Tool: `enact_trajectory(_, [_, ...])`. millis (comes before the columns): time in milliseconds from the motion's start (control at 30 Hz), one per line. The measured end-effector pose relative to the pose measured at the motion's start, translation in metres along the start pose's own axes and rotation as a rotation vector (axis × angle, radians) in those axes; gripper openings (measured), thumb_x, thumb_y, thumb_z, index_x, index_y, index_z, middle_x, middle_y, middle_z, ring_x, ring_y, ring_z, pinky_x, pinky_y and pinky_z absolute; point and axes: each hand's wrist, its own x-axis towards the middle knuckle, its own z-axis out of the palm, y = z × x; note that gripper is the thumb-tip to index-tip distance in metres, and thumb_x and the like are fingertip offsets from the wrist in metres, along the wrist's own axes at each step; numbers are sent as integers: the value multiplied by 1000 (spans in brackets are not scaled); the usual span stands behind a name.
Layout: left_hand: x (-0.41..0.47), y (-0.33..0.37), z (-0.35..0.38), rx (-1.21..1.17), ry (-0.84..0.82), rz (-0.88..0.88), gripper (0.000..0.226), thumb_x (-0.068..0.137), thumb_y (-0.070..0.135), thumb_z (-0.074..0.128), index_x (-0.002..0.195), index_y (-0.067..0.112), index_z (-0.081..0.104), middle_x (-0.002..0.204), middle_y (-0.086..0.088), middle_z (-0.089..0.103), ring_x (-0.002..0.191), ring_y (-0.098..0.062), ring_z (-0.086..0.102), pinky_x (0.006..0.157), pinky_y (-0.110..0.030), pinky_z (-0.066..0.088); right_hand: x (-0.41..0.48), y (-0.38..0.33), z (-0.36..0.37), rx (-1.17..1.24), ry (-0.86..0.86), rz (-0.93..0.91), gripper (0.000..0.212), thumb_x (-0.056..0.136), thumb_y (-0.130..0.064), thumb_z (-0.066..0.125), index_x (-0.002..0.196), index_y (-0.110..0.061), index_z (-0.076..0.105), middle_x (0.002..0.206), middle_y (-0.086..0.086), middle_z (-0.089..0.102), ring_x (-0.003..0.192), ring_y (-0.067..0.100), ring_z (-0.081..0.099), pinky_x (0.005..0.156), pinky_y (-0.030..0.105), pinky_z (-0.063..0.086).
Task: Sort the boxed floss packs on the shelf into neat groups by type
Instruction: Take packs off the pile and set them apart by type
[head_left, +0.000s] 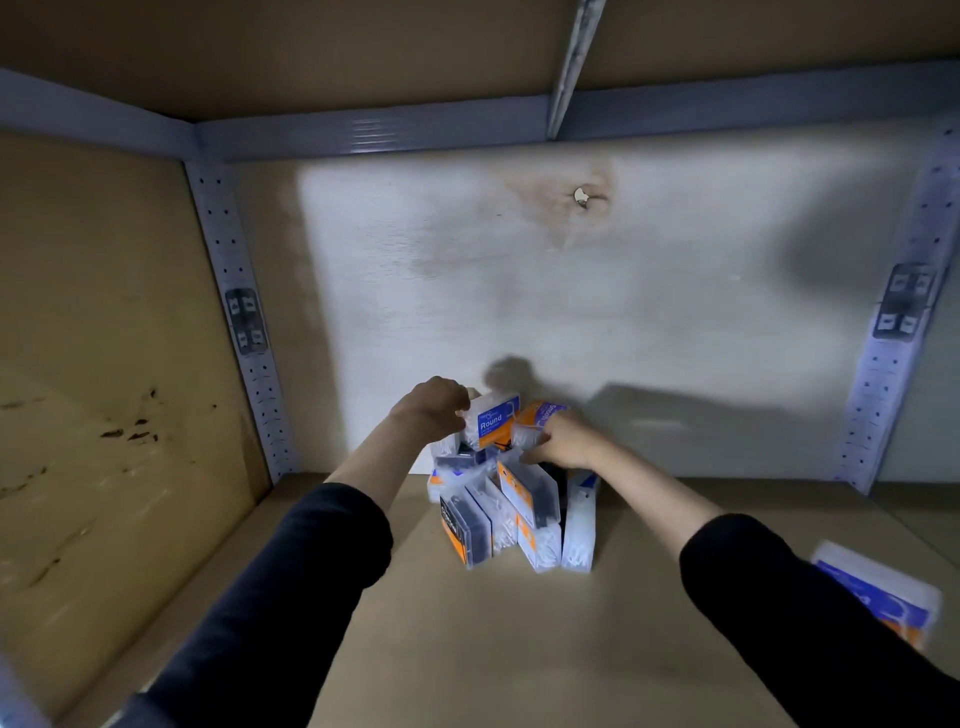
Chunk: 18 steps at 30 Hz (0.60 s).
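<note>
Dark sleeves occupy the bottom of the frame, the left sleeve (291, 597) at lower left and the right sleeve (779, 597) at lower right, both arms reaching forward over the brown shelf board (597, 665). One lone pack (883, 597), a clear box with a blue and orange label, lies flat at the lower right edge, well apart from the rest and partly behind the right sleeve; it is blurred and its type cannot be read. At frame centre sits the heap of packs (514, 525): clear plastic boxes with orange or blue labels, some showing white contents and some dark, leaning against one another at mixed angles, against the back of the shelf. Types are intermixed there and no separate groups are evident. At the top of the heap, the left hand (434, 408) has its fingers curled on a blue-labelled pack (491, 422) marked "Round", and the right hand (566, 442) grips an orange-labelled pack (540, 415) just beside it, the two packs nearly touching. Behind stands the pale, stained back panel (519, 270), with a perforated upright (234, 291) at its left. Assessment: sorting is at an early stage; nearly the whole stock remains unsorted, and neat grouping is not yet done.
</note>
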Motion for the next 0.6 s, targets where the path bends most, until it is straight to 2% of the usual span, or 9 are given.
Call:
enact_trajectory(67, [11,3,3,0,18,-4,37,92,15,54,129,11,54,136,-9,51,125,-25,48,102,-31,40,2,-6,4,-17,-49,8,37,88,-29,59,60,-16,38,70,5,45,72,18,46,48,20,26])
enact_trajectory(133, [22,8,7,1,30,-2,39,93,17,53,130,9,51,137,-10,49,127,-25,47,101,-31,39,7,-10,9,-30,-73,-7,21,91,-30,53,82,-11,52,94,10,57,92,20,53,61,22,35])
enact_trajectory(167, [29,10,10,0,31,-2,40,93,18,53,131,8,50,137,-11,49,127,-26,46,101,-32,39,9,-10,12,-26,-69,-3,20,90,-29,54,91,-9,53,98,11,57,96,20,53,65,23,36])
enact_trajectory(200, [35,11,13,-1,28,-10,41,93,20,53,131,7,49,137,-12,48,127,-26,45,101,-32,39,12,-10,15,-21,-58,8,21,88,-28,56,89,-7,52,96,12,56,94,20,53,62,23,36])
enact_trajectory(233, [40,13,16,2,27,-20,43,93,21,53,132,5,48,137,-14,48,128,-26,44,101,-33,38,15,-8,19,-27,-42,13,24,86,-26,59,77,-7,48,89,11,53,90,19,50,55,21,33])
enact_trajectory(300, [50,15,21,0,12,-49,47,92,24,55,132,1,47,137,-16,48,129,-28,44,101,-32,38,21,-7,24,-44,-22,30,41,83,-23,63,59,-12,32,83,9,47,85,18,44,46,18,24])
enact_trajectory(400, [60,16,29,6,-27,-74,49,90,30,59,127,-2,52,132,-19,53,124,-29,49,98,-32,40,29,-2,29,-21,-14,50,46,80,-18,65,54,-14,27,75,7,46,77,17,46,43,18,23])
enact_trajectory(500, [67,14,36,24,-48,-84,50,87,34,62,123,-1,55,127,-19,58,120,-31,52,95,-33,43,33,6,26,12,-12,69,43,78,-16,66,54,-13,31,58,1,37,53,9,37,42,18,23])
enact_trajectory(600, [69,14,39,26,-40,-76,50,88,33,61,124,-1,54,127,-18,57,120,-30,52,95,-32,41,35,13,23,46,6,116,42,75,-19,69,53,-13,34,56,-1,37,49,6,33,40,19,23])
